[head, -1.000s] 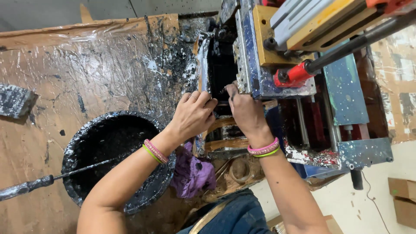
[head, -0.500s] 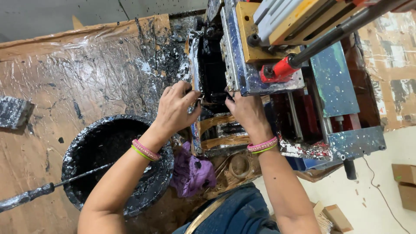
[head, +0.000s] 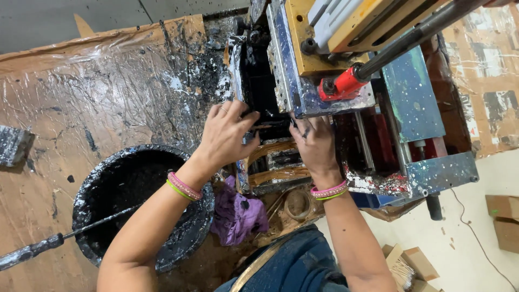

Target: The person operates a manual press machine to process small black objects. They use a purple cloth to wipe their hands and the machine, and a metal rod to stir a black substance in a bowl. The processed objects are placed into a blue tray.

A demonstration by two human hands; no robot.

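My left hand (head: pixel 227 135) and my right hand (head: pixel 314 143) both reach into the dark, ink-stained opening of a paint-spattered press machine (head: pixel 324 81). The fingertips of both hands press on a black part (head: pixel 265 121) inside the opening; what exactly they grip is hidden. Each wrist wears pink and yellow-green bangles. A red-capped black lever (head: pixel 400 46) juts out above my right hand. Below my hands lies a slotted metal bed with orange-brown streaks (head: pixel 275 162).
A black ink-filled bucket (head: pixel 97 189) with a stirring rod (head: pixel 48 243) stands at lower left on a plastic-covered, ink-splashed table (head: pixel 81 97). A purple rag (head: pixel 238 213) lies beside the bucket. Cardboard boxes (head: pixel 503 216) sit on the floor at right.
Both hands have moved slightly up into the machine's opening, and the left hand has spread wider over the black part. The view has shifted a little.
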